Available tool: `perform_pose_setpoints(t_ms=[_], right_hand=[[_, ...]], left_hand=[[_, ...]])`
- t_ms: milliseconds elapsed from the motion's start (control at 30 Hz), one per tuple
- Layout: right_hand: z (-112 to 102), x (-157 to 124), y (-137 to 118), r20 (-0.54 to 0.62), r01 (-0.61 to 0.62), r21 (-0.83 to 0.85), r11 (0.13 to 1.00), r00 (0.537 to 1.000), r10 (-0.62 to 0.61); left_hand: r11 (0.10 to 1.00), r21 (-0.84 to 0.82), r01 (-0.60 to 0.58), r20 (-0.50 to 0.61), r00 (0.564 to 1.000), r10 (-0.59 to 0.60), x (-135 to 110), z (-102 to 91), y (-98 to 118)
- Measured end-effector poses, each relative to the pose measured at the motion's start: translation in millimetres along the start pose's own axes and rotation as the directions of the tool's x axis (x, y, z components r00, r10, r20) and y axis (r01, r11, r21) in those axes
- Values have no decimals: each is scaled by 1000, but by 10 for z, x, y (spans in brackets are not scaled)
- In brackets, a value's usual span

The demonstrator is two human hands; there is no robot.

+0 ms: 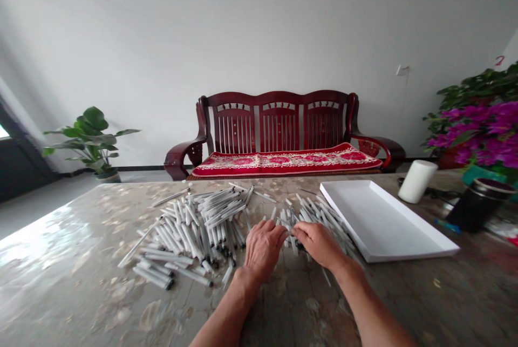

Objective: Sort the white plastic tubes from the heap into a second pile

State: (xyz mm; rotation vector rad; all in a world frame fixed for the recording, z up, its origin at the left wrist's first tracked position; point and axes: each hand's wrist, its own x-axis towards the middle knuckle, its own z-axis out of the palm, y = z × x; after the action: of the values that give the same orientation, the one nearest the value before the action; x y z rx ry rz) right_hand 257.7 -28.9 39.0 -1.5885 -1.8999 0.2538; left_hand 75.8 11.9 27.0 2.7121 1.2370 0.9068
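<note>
Both my hands meet at the middle of the marbled table (81, 277), knuckles up. My left hand (263, 247) and my right hand (319, 242) are curled, fingertips together on a small white pen part between them; what exactly they hold is hidden by the fingers. A big pile of white pen barrels with dark tips (194, 228) lies left of my left hand. A smaller heap of white pens (315, 209) lies just beyond my right hand.
A shallow white tray (413, 242) sits right of the heaps. Behind it stand a white cylinder (416, 181), a dark pot (477, 204) and purple flowers (481, 134). A red wooden bench (279, 136) and a green plant (93, 139) stand against the wall.
</note>
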Motion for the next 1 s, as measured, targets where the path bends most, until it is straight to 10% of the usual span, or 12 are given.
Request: perform_pose_setpoints(t_ms=[267, 433, 667, 1000], right_hand=[[-135, 31, 139, -62, 95, 99, 991, 994, -89], [-42, 52, 298, -210, 19, 34, 999, 978, -12], [140, 48, 257, -334, -23, -217, 976, 941, -52], [686, -34, -378, 117, 369, -228, 901, 929, -351]], left_hand=[[967, -108, 229, 363, 915, -176, 128, -267, -272], [875, -119, 469, 289, 860, -421, 137, -202, -414], [804, -502, 318, 120, 947, -299, 155, 76, -290], [876, 226, 426, 115, 882, -458, 43, -72, -602]])
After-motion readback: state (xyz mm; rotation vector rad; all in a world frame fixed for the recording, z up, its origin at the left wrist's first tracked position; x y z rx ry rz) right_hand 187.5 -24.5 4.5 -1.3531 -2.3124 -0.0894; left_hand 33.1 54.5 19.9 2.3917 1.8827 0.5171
